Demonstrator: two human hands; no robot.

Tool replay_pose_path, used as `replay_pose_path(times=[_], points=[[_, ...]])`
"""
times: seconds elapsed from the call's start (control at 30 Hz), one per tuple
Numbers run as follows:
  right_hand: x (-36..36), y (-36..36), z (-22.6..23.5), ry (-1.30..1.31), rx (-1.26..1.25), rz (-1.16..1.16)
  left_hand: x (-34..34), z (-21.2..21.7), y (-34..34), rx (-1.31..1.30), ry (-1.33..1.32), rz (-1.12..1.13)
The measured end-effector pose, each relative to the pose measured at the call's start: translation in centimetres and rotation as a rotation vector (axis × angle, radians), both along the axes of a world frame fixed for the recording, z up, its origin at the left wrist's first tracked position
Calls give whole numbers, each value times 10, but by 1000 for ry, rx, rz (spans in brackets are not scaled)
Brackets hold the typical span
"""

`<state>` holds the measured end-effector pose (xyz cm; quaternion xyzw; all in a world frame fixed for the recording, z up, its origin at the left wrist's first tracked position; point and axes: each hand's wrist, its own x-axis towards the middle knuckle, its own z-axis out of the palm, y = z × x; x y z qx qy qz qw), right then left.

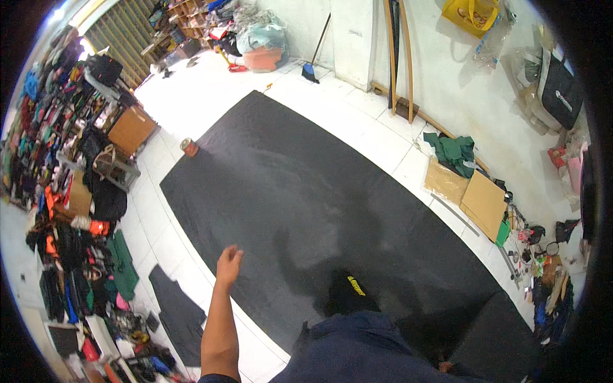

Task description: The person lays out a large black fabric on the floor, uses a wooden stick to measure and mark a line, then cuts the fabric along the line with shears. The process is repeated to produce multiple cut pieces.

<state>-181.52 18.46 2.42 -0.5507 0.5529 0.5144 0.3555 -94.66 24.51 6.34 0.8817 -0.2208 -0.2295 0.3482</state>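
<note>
A large sheet of black material [306, 185] is spread over the white tiled floor in front of me. Above its left edge I hold my left hand [230, 263], fingers loosely curled in and nothing visible in them. Just a small part of my right hand [445, 366] shows at the bottom, against a flap of black material [501, 338] at the near right corner; its fingers are hidden. A round can [189, 147] stands on the far left corner of the sheet. Close in front of my body is a small yellow patch with dark marks [356, 285].
A dark cloth piece [175, 313] lies on tiles at left, beside crowded shelves and piles of fabric [60, 121]. Cardboard [483, 205] and green cloth [450, 152] lie along the right wall. A blue broom [310, 71] and stuffed bags [262, 48] stand at the back.
</note>
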Motion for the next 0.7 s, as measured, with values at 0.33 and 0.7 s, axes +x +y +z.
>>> replay_pose_path(times=[0.33,0.7], points=[[295,-126,0,-74,13,13,235,-105,73,203,303,245],[593,-236,-11,-102,57,7,339,-154,123,655,848,471]])
